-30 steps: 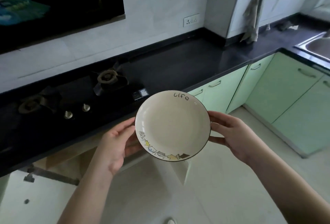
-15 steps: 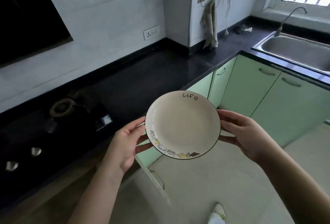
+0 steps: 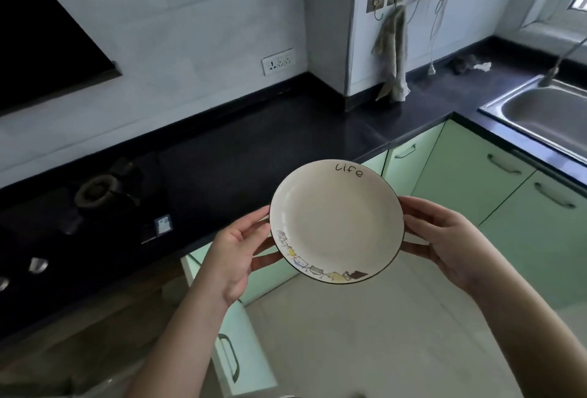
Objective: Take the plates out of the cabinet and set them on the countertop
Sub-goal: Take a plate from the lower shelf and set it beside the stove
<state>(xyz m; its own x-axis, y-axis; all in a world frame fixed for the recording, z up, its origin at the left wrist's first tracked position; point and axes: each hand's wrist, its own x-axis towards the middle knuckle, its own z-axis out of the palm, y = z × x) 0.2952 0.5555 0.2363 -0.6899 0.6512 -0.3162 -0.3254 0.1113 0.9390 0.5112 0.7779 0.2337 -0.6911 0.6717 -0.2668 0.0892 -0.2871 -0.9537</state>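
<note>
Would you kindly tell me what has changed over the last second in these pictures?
The view has swung right: the stove burner slid to the left edge, and the sink came into sight. The plate now sits beyond the stove, near the bare countertop. Unchanged: the left hand and right hand still grip its opposite rims.

Daylight enters from the window (image 3: pixel 568 0) at upper right; the sink (image 3: pixel 540 118) and white wall tiles (image 3: pixel 190 32) are brightest. The black countertop (image 3: pixel 254 150) and hob (image 3: pixel 79 207) fall into deep shadow (detail possibly lost). Wide-angle distortion bends edges. The cloth (image 3: pixel 394 48) is slightly blurred.
</note>
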